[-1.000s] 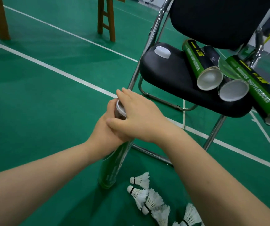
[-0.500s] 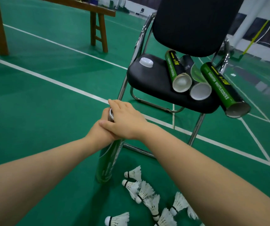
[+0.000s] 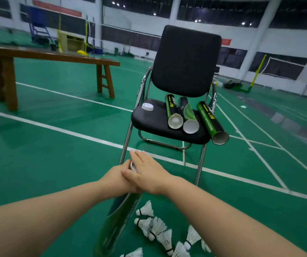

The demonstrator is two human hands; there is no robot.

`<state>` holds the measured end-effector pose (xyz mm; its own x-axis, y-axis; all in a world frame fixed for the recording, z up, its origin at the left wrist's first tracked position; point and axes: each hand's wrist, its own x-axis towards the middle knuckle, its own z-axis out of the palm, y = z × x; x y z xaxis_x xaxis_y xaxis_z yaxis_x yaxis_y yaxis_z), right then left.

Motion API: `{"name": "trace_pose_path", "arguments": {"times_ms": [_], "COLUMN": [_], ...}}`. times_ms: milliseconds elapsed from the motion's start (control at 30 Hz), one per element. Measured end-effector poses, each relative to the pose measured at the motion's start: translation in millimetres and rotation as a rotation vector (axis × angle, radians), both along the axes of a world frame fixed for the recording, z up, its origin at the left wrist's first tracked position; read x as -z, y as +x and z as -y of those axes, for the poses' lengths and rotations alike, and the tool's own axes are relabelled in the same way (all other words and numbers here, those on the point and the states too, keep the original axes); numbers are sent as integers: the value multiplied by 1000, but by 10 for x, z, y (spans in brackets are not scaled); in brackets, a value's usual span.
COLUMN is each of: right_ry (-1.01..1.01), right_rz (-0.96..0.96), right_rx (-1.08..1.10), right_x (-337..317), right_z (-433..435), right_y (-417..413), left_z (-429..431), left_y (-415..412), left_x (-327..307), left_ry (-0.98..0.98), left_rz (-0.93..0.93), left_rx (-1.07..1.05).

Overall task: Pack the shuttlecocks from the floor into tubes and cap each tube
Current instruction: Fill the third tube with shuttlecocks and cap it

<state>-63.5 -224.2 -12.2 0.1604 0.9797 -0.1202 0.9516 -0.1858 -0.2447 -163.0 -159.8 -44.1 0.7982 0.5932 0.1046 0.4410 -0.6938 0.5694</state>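
Tube (image 3: 120, 219) near-upright, top end leaning right

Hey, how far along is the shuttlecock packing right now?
Done: nothing surely; three tubes lie on the chair seat, contents unclear. In hand: the left hand grips a green tube propped on the floor while the right hand presses down on its cap. Left: several loose shuttlecocks on the floor, and a spare cap on the seat.

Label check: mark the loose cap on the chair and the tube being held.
cap (image 3: 147, 107): head view, its white top face.
tube (image 3: 121, 217): head view, green side wall, mid-length.
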Motion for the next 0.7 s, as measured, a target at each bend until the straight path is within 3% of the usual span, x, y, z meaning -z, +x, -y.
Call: {"name": "trace_pose_path", "arguments": {"times_ms": [100,133,333,467,633,700], "right_ry": [120,159,348,418,494,506], "right_rz": [12,22,90,119,157,135], "right_rx": [20,20,30,32,13,32], "right_x": [-247,-330,-731,-981,-1165,-1226], "right_z": [153,219,641,922,1257,1335], "right_y": [-101,-150,-433,-630,-741,-728], "left_z": [73,128,522,919,1217,1225], "left_y": [-120,-176,-395,-526,-653,-635], "left_x": [-191,-280,-790,-1200,-1362,-1418], "left_ry": [-252,-252,-29,447,540,466], "left_rz": [222,250,232,-39,110,155], "left_rx": [-13,-21,-21,-70,-73,-53]}}
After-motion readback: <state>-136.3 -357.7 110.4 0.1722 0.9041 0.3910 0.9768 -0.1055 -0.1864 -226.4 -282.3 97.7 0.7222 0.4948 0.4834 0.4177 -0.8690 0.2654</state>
